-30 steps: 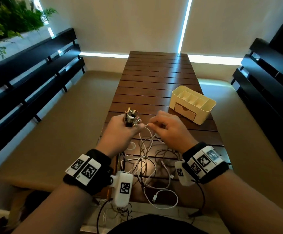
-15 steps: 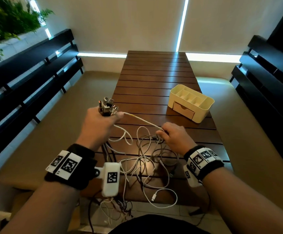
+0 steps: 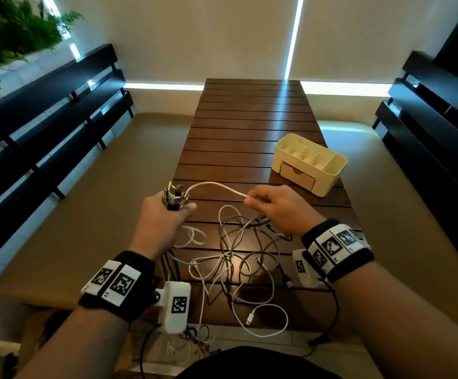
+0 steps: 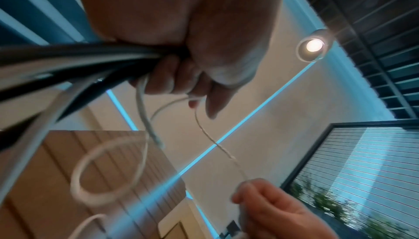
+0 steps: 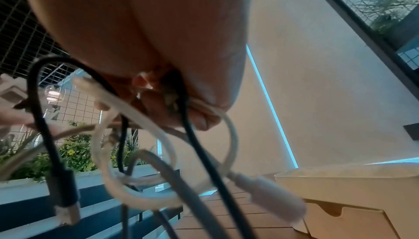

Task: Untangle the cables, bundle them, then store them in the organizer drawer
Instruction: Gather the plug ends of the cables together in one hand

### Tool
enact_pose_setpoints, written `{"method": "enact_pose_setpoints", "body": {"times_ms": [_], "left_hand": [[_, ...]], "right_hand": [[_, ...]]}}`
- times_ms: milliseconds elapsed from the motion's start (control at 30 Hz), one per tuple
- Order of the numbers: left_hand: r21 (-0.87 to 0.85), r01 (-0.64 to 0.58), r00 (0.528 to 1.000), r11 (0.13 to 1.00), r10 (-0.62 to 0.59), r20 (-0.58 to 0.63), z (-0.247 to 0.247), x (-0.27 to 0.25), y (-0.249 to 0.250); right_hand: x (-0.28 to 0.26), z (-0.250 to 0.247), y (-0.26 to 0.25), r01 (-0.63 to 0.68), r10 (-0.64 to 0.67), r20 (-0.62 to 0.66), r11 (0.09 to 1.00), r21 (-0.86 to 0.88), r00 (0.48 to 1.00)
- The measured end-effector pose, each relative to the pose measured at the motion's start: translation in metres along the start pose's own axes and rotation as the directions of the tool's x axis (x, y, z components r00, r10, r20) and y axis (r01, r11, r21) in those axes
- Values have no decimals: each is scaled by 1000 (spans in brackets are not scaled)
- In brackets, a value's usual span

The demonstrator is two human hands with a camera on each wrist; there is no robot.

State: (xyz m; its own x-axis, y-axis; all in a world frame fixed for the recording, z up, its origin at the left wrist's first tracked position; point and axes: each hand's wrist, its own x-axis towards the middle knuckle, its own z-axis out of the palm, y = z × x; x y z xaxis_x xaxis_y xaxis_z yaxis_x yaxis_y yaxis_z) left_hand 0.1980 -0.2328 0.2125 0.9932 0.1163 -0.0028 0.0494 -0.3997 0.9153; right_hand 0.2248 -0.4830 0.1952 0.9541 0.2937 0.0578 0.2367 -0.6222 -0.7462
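Left hand [image 3: 165, 218] fisted round connector ends [image 3: 174, 196], right hand [image 3: 280, 207] pinching white cable [image 3: 217, 187] over tangle [image 3: 244, 258] on near table [image 3: 249, 119]; cream organizer [image 3: 311, 166] far right, compartments bare, drawer [image 3: 297, 176] shut.

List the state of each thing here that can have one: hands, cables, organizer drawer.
left hand: grips a bunch of cable plugs
right hand: pinches a white cable, other cables caught in its fingers
cable pile: tangled on the table
organizer: upright
drawer: closed
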Motion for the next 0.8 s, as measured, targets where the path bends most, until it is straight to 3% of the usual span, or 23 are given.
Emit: {"method": "enact_pose_setpoints", "body": {"times_ms": [200, 367, 500, 633, 700, 800], "left_hand": [[-36, -194, 969, 980, 186, -159, 7, -12, 23], [5, -268, 960, 963, 267, 82, 19, -22, 31], [-11, -265, 934, 964, 260, 246, 26, -15, 31], [71, -277, 898, 958, 232, 374, 22, -6, 26], [101, -315, 889, 944, 256, 378, 20, -5, 24], [41, -278, 935, 960, 260, 242, 11, -3, 23]], "right_hand": [[0, 9, 2, -17, 22, 34, 991, -135, 999], [-3, 12, -10, 83, -76, 98, 994, -71, 992], [-4, 9, -29, 246, -246, 10, 966, -82, 969], [-7, 5, -35, 285, -295, -52, 947, -145, 954], [-11, 5, -36, 289, -300, -69, 948, -136, 952], [-16, 11, -27, 205, -214, -38, 965, -166, 976]]}}
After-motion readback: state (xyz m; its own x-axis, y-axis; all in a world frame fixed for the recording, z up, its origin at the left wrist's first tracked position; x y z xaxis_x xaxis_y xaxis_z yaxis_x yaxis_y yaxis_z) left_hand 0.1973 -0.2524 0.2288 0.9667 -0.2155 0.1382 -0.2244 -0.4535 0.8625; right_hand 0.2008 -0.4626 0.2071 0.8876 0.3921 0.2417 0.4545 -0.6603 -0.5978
